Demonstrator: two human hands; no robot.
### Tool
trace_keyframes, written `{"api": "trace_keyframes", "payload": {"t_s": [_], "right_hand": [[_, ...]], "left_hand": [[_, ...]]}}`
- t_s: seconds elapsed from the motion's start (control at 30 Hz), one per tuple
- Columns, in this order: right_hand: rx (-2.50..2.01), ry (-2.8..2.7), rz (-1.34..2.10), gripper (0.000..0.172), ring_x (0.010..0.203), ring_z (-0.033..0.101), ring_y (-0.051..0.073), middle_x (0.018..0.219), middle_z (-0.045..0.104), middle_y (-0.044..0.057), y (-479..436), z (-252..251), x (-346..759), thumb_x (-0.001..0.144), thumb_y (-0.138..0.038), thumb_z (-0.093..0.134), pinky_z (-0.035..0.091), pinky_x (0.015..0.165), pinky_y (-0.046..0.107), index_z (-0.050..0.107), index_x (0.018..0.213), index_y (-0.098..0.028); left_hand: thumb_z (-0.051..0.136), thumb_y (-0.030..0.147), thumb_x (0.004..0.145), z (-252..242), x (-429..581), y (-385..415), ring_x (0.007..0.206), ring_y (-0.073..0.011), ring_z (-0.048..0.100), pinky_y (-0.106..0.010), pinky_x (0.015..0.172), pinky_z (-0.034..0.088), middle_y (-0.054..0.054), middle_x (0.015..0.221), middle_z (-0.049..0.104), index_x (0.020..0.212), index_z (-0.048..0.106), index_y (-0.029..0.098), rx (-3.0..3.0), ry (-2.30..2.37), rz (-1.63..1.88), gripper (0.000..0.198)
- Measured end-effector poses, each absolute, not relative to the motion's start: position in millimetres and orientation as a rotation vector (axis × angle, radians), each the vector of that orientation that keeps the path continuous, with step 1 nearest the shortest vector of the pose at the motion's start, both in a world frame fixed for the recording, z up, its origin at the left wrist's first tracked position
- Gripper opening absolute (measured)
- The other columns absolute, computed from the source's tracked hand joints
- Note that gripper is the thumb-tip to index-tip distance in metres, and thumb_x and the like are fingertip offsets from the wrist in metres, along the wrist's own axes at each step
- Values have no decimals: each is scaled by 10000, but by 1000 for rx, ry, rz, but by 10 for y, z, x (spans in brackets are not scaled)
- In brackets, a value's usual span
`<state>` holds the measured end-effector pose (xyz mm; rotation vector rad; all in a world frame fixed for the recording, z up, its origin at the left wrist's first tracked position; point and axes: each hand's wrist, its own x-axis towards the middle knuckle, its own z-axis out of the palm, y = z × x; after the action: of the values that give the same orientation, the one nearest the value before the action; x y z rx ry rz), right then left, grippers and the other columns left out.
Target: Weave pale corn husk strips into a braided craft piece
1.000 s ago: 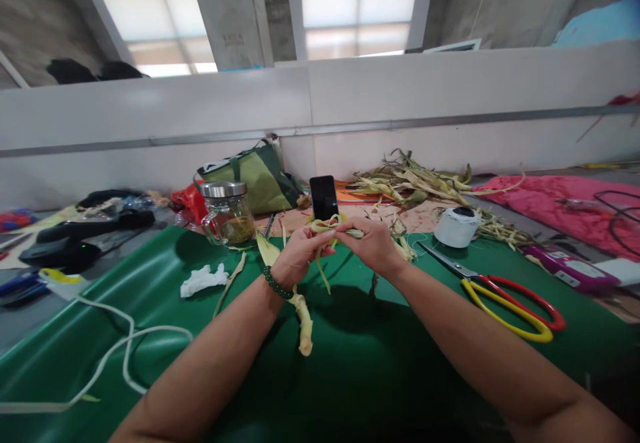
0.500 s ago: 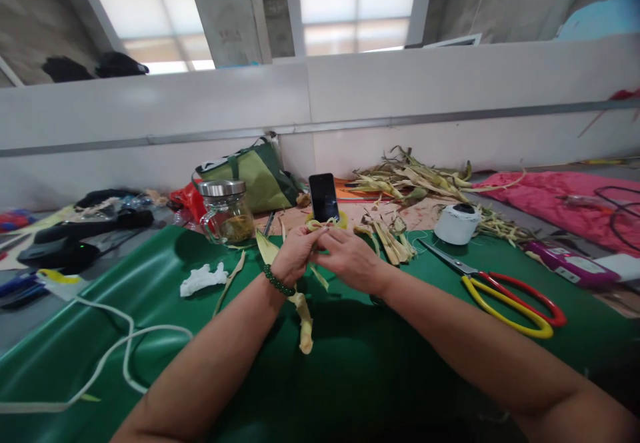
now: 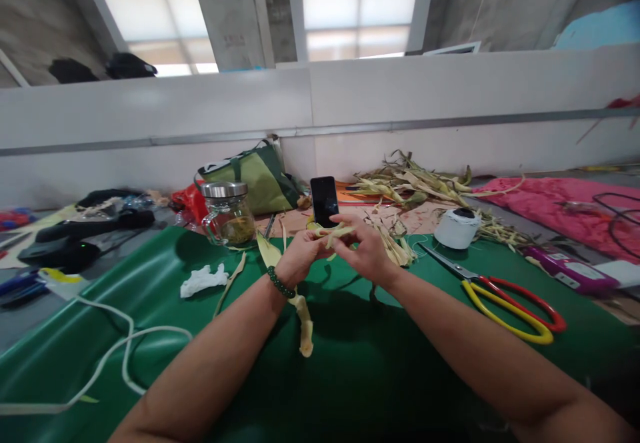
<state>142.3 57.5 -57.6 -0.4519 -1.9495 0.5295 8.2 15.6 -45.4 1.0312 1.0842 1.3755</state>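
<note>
In the middle of the head view a pale yellow-green husk strip (image 3: 336,232) stretches between my two hands. My left hand (image 3: 303,255), with a dark green bead bracelet above it, pinches the strip's left end. The fingers of my right hand (image 3: 364,248) close on its right part, thumb below and fingers above. A peeled, pale stalk piece (image 3: 304,326) lies on the green mat (image 3: 350,376) below my left wrist. Behind that wrist a wide husk leaf (image 3: 269,253) rests on the mat. My fingers partly hide the strip.
A phone (image 3: 324,200) stands upright behind my hands. Left are a glass jar mug (image 3: 237,223), white crumpled tissue (image 3: 203,280) and a white cord (image 3: 131,336). Right are large scissors (image 3: 515,303), a white thread spool (image 3: 457,230) and heaped dry husks (image 3: 415,183).
My right hand has moved slightly right, away from my left, and its fingers have lifted. More of the husk strip shows between the hands.
</note>
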Motion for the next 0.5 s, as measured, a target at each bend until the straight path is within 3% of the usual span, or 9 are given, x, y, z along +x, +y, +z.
{"api": "trace_keyframes", "payload": {"t_s": [0.13, 0.23, 0.5], "right_hand": [[-636, -1815, 906, 219, 448, 472, 95, 514, 548, -15, 653, -473, 1480, 719, -337, 588, 389, 437, 227, 499, 577, -194], [-701, -1730, 1111, 203, 434, 506, 103, 534, 595, 1, 693, -434, 1478, 661, -342, 624, 427, 436, 237, 519, 580, -188], [-745, -1713, 974, 131, 445, 498, 100, 517, 550, -18, 664, -410, 1471, 621, -265, 585, 409, 440, 227, 508, 546, -188]], "left_hand": [[839, 323, 446, -470, 74, 168, 600, -109, 601, -231, 657, 475, -27, 652, 687, 658, 707, 132, 1051, 1110, 1344, 314], [823, 338, 490, -459, 68, 160, 647, -133, 635, -259, 710, 496, -42, 692, 705, 684, 708, 132, 1071, 1043, 1334, 306], [778, 404, 591, -421, 104, 105, 715, -177, 666, -278, 710, 498, -57, 688, 707, 744, 706, 116, 1109, 1053, 1320, 335]]}}
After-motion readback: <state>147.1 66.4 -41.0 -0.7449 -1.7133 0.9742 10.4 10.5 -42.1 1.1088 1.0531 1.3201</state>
